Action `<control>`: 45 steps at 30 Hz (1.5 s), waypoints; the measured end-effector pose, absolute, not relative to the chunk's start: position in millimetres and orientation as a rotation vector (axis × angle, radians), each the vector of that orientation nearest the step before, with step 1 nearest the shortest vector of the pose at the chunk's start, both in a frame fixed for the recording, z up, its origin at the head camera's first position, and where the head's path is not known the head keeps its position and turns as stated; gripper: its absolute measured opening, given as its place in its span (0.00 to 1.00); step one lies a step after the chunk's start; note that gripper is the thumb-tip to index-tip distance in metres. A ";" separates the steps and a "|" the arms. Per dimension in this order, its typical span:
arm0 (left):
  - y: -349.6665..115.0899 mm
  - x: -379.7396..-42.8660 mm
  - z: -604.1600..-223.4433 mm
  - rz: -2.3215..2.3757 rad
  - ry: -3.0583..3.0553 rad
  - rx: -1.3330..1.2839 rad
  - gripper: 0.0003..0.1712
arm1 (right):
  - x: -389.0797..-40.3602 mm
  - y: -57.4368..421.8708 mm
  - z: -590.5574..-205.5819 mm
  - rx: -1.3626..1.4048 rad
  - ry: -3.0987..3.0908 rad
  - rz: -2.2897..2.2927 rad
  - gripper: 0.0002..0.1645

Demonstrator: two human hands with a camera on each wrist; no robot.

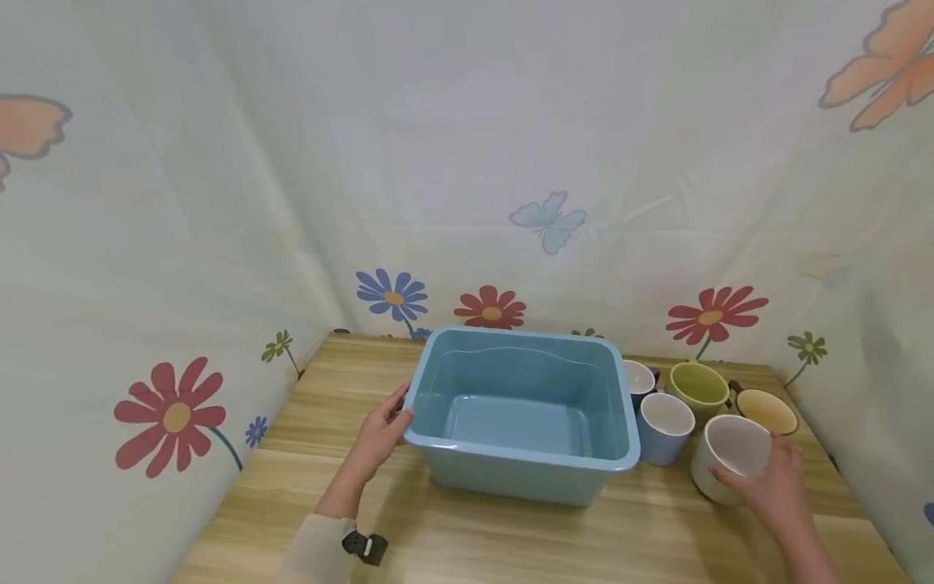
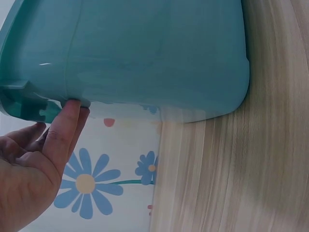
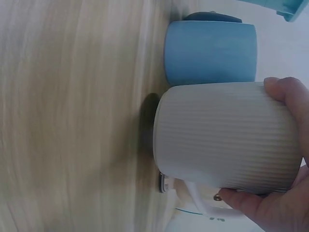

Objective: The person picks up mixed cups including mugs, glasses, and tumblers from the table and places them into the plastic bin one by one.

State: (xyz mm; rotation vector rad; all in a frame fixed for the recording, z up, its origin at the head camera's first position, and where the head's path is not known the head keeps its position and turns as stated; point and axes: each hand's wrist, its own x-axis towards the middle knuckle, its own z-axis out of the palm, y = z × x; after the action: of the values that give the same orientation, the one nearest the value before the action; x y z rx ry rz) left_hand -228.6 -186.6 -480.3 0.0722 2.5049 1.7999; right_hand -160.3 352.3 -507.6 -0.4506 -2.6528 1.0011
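Observation:
A light blue plastic basin stands in the middle of the wooden table, with nothing inside. At its left end my left hand holds the rim; in the left wrist view the fingers reach up under the rim against the outer wall. On the right, my right hand grips a white ribbed mug around its upper body near the mouth. The mug's handle points away from the blue mug beside it, and a dark shadow lies under its base.
Behind the white mug are a green mug, a yellow-lined mug and a white-lined dark mug, close to the basin's right end. A curtain printed with flowers and butterflies hangs around the table.

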 end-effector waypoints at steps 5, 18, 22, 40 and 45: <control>-186.2 -230.3 -477.8 1.810 2.500 0.087 0.34 | -156.3 356.5 -497.2 -0.454 -2.654 0.988 0.66; -186.0 -232.2 -475.2 1.782 2.506 0.099 0.35 | -150.9 365.7 -468.6 -0.439 -2.688 0.929 0.68; -186.3 -233.9 -475.8 1.763 2.518 0.100 0.35 | -149.5 366.6 -462.8 -0.447 -2.696 0.923 0.69; -186.2 -230.0 -477.5 1.762 2.517 0.133 0.35 | -145.0 372.0 -439.5 -0.340 -2.727 0.884 0.69; -187.2 -229.5 -478.4 1.770 2.509 0.114 0.35 | -148.5 372.3 -433.3 -0.325 -2.756 0.867 0.70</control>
State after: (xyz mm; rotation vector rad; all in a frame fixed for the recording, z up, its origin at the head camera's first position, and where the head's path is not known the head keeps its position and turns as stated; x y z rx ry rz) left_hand -229.5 -187.2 -478.4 0.1140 2.5091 1.7703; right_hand -148.5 372.3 -433.3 -0.3252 -2.7561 0.8672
